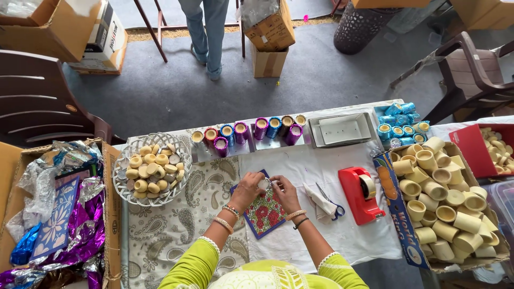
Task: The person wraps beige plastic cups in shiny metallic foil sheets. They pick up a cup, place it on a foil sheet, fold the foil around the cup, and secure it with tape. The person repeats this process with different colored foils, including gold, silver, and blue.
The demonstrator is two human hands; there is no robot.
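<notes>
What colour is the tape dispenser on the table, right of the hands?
The tape dispenser is red, holding a roll of tan tape; the head view, the only one, shows it plainly.

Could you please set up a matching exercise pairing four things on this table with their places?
Things:
1. tape dispenser
2. wire basket
3. scissors
4. floral card

Places:
A. far left of the table
B. under the left hand and right hand
C. just left of the tape dispenser
D. beside the box of cups

Pairs: 1-D, 2-A, 3-C, 4-B
</notes>
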